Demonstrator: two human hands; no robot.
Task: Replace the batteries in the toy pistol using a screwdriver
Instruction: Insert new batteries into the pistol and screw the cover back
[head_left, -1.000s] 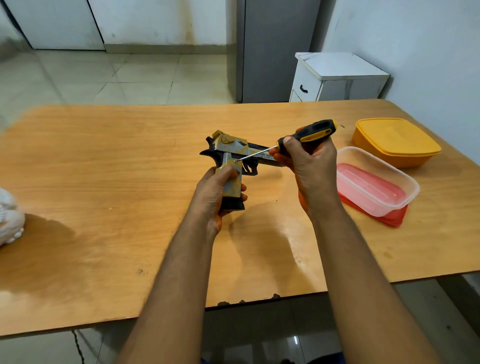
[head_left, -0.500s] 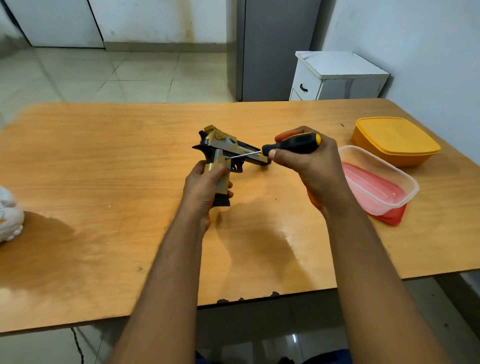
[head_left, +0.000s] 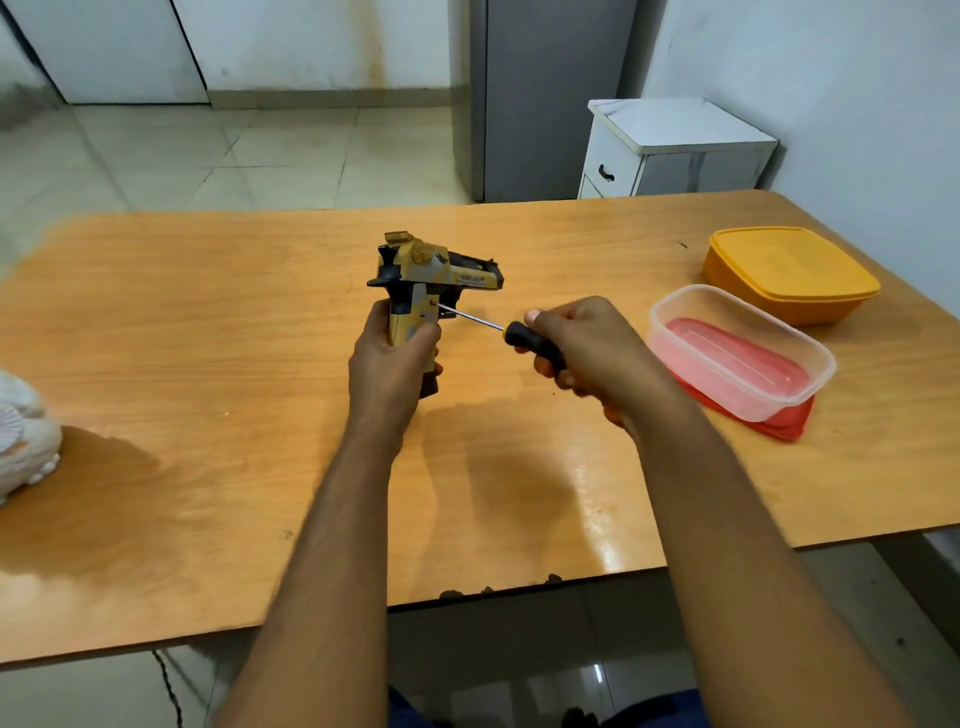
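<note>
Gripping toy pistol (head_left: 426, 280) left hand (head_left: 387, 358), right hand (head_left: 597, 348) clutching screwdriver (head_left: 498, 327), containers (head_left: 743, 353) nearby

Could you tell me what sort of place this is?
Probably a room in a home: a wooden table on a tiled floor, a small white cabinet by the wall, and plastic food containers on the table.

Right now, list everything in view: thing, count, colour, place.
toy pistol: one, gold and black, held upright above the table's middle
screwdriver: one, black and yellow handle, tip at the pistol's grip
table: one, orange-brown wood
clear tub: one, on a red lid, right side
yellow box: one, lidded, far right
white object: one, left edge
white cabinet: one, behind the table
left hand: grips the pistol's grip
right hand: grips the screwdriver handle
</note>
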